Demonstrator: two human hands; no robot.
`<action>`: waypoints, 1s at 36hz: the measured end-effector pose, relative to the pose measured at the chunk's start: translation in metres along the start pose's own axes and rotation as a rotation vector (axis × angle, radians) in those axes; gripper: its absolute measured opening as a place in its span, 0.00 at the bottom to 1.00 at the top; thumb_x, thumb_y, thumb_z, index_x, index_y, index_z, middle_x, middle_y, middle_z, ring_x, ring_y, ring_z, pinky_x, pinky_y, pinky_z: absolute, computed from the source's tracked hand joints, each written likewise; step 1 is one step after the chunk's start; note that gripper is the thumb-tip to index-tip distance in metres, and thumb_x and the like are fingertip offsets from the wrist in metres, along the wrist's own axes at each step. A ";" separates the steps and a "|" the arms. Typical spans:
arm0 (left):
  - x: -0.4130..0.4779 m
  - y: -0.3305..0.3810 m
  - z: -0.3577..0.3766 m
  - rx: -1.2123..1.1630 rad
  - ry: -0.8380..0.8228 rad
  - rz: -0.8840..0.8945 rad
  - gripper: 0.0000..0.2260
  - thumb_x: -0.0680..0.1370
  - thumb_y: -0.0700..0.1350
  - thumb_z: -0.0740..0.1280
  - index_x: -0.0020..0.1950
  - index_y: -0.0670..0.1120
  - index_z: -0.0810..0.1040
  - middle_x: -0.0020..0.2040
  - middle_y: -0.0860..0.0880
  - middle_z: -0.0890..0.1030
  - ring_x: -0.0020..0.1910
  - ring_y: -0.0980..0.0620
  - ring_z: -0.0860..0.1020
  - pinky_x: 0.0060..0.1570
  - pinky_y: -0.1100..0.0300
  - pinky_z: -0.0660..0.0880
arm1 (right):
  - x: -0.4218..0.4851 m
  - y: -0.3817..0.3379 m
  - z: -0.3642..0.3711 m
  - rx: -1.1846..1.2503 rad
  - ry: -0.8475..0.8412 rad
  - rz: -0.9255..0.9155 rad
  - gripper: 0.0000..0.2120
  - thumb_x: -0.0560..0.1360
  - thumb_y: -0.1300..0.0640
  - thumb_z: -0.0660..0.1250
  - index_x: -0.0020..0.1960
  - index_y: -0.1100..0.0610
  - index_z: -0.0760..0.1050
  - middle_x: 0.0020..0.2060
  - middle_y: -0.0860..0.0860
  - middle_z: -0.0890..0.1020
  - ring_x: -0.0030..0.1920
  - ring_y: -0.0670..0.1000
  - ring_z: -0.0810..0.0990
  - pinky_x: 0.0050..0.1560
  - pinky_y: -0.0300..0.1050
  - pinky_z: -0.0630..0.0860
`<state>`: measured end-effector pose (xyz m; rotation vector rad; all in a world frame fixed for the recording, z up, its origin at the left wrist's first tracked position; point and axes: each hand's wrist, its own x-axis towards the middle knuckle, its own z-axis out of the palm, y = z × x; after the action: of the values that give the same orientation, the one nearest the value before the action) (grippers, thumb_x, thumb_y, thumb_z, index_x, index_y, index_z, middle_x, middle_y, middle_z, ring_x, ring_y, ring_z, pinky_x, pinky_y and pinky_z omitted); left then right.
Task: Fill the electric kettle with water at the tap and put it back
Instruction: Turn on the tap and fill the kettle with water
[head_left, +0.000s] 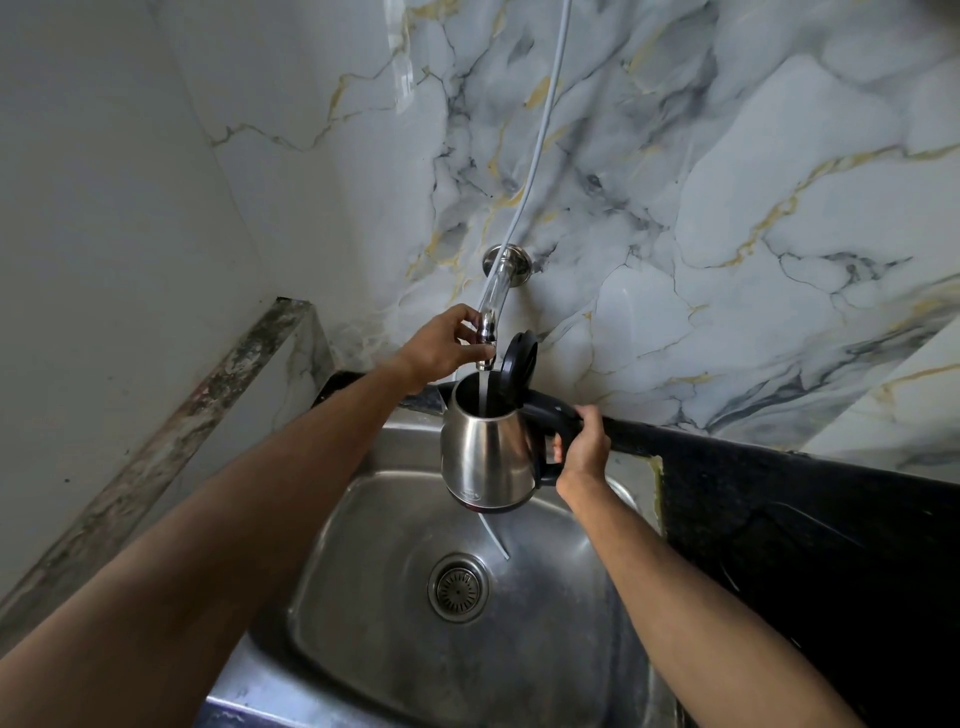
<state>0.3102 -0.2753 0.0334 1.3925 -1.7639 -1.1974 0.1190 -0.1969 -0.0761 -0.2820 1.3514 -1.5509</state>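
A steel electric kettle (485, 452) with a black handle hangs in the air over the sink, its black lid (519, 364) flipped open. My right hand (584, 444) is wrapped around the handle. A chrome tap (491, 312) juts from the marble wall right above the kettle's mouth, and a thin stream of water (484, 389) runs from it into the kettle. My left hand (441, 348) holds the tap's end, fingers around its knob.
A steel sink (561, 623) with a round drain (458, 586) lies below the kettle. A black stone counter (779, 509) runs to the right. A white hose (545, 119) hangs down the marble wall to the tap. A plain wall closes the left side.
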 end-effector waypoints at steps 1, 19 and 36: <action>0.001 -0.001 0.001 0.024 0.018 0.004 0.13 0.74 0.41 0.75 0.54 0.44 0.75 0.44 0.45 0.82 0.42 0.50 0.79 0.46 0.57 0.72 | 0.000 0.000 0.000 -0.001 -0.001 0.001 0.12 0.71 0.52 0.65 0.31 0.56 0.75 0.19 0.49 0.72 0.20 0.47 0.67 0.20 0.37 0.60; -0.005 0.003 0.020 0.123 0.230 -0.033 0.24 0.71 0.50 0.78 0.60 0.42 0.72 0.43 0.47 0.79 0.40 0.51 0.77 0.45 0.55 0.72 | -0.011 -0.004 -0.011 -0.011 -0.022 -0.016 0.12 0.71 0.53 0.65 0.31 0.56 0.76 0.21 0.50 0.73 0.22 0.48 0.69 0.22 0.39 0.62; -0.090 0.033 0.076 0.190 -0.074 0.301 0.14 0.78 0.39 0.70 0.63 0.43 0.77 0.58 0.44 0.81 0.56 0.48 0.79 0.54 0.58 0.76 | -0.038 -0.045 -0.104 0.065 0.047 0.001 0.08 0.66 0.51 0.67 0.37 0.56 0.76 0.26 0.49 0.75 0.23 0.47 0.71 0.23 0.36 0.65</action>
<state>0.2563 -0.1660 0.0381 1.1423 -2.0963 -0.9509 0.0379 -0.1112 -0.0577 -0.2053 1.3341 -1.6061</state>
